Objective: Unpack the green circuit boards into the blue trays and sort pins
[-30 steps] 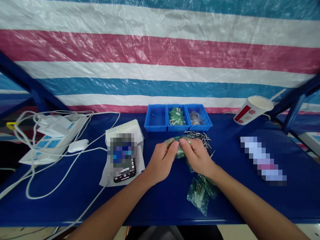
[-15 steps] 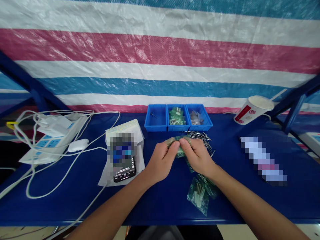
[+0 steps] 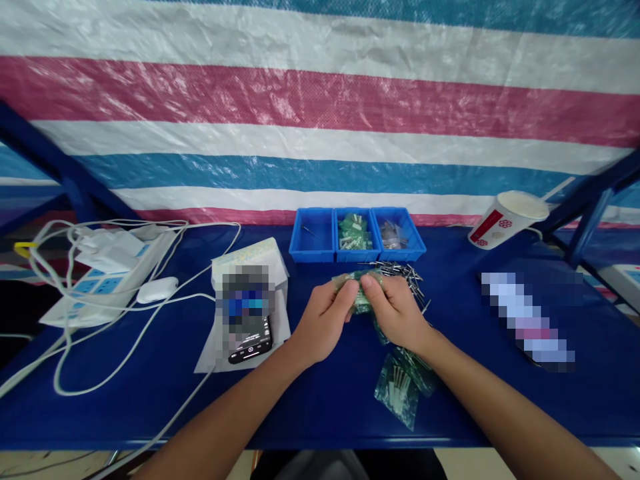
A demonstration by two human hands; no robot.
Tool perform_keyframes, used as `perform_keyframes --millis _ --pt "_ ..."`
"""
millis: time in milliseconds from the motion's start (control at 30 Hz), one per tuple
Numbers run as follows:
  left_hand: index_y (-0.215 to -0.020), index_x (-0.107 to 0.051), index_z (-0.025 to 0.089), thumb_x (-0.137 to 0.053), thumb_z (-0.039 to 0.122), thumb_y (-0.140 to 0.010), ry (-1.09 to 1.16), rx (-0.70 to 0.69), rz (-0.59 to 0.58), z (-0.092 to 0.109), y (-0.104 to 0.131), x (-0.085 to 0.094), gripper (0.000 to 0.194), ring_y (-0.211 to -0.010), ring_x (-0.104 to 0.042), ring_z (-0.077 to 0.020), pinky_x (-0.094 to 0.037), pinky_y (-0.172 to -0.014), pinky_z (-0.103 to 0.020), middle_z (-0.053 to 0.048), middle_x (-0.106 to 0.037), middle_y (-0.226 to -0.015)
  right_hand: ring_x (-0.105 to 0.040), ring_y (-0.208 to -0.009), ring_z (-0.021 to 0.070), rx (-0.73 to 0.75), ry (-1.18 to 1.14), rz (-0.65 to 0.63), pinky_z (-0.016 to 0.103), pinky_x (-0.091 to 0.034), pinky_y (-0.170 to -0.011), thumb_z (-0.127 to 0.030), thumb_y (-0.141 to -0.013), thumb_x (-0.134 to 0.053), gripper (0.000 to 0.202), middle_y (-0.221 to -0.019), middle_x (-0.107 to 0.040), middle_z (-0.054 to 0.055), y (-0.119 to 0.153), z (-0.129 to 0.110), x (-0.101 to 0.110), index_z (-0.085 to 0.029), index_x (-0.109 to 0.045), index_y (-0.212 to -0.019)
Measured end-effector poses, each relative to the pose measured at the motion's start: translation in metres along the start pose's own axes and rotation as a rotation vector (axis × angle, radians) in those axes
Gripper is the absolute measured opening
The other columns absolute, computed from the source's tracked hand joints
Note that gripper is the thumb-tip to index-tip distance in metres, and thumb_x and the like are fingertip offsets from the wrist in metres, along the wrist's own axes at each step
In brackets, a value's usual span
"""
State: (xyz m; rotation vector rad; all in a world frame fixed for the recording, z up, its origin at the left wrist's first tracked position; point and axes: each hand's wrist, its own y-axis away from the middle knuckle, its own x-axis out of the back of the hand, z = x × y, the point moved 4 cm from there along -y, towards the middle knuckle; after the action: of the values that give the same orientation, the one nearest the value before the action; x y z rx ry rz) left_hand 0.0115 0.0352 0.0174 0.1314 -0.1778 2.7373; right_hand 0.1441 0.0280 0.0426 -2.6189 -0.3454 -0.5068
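Note:
Between both hands, a small green-tinted plastic bag (image 3: 361,303) is gripped by its upper part. My left hand (image 3: 327,313) pinches its left side, thumb on top. My right hand (image 3: 395,310) pinches the right side, and the two thumbs nearly meet. What the bag contains is mostly covered by the fingers. Loose thin metal pins (image 3: 407,275) lie in a pile just beyond my right hand. Nearer the table's front edge lies another clear bag (image 3: 397,390) holding several pins and white pieces, with more bags partly under my right wrist.
Three joined blue bins (image 3: 313,256) stand at the back, with bags and small parts inside. To the left are a phone (image 3: 250,343) on papers, a power strip (image 3: 107,287) and tangled white cables. A paper cup (image 3: 510,220) and a blurred-out object (image 3: 527,320) are at right.
Both hands stay in almost the same place. The thumbs have shifted slightly apart, and a little more of the bag shows above and between them.

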Motion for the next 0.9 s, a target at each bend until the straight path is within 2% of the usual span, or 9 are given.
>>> perform_keyframes --millis 233,400,600,900 --pt "-0.072 -0.049 0.019 -0.042 0.054 -0.101 -0.042 0.013 -0.005 0.004 0.001 0.0 0.047 -0.057 -0.041 -0.0116 -0.033 -0.056 -0.028 0.003 -0.044 -0.061 -0.059 -0.06 0.0137 -0.026 -0.065 0.031 0.027 -0.047 -0.065 -0.041 -0.106 -0.037 0.055 -0.064 -0.064 0.001 0.002 0.003 0.0 -0.02 -0.065 -0.064" --pt "-0.067 -0.045 0.019 -0.041 0.049 -0.102 -0.106 -0.067 0.001 0.011 0.001 0.0 0.047 -0.056 -0.04 -0.0103 -0.032 -0.056 -0.027 0.004 -0.042 -0.061 -0.052 -0.053 0.0123 0.002 -0.084 0.087 0.025 -0.044 -0.059 -0.044 -0.104 -0.043 0.052 -0.056 -0.054 -0.002 0.004 0.007 0.001 -0.02 -0.052 -0.059" --pt "-0.069 -0.047 0.018 -0.042 0.043 -0.103 -0.134 -0.09 0.005 0.013 0.0 0.001 0.042 -0.056 -0.041 -0.0095 -0.032 -0.056 -0.026 0.004 -0.042 -0.062 -0.05 -0.054 0.0124 0.022 -0.035 0.093 0.026 -0.042 -0.058 -0.039 -0.105 -0.042 0.049 -0.055 -0.049 -0.003 0.004 0.007 0.0 -0.022 -0.045 -0.059" --pt "-0.068 -0.046 0.018 -0.044 0.044 -0.102 -0.101 -0.071 -0.003 0.014 0.0 0.002 0.043 -0.055 -0.041 -0.009 -0.032 -0.054 -0.025 0.004 -0.042 -0.062 -0.045 -0.053 0.0112 0.044 -0.016 0.11 0.026 -0.037 -0.057 -0.035 -0.106 -0.04 0.044 -0.057 -0.041 -0.004 0.004 0.004 -0.002 -0.022 -0.04 -0.063"
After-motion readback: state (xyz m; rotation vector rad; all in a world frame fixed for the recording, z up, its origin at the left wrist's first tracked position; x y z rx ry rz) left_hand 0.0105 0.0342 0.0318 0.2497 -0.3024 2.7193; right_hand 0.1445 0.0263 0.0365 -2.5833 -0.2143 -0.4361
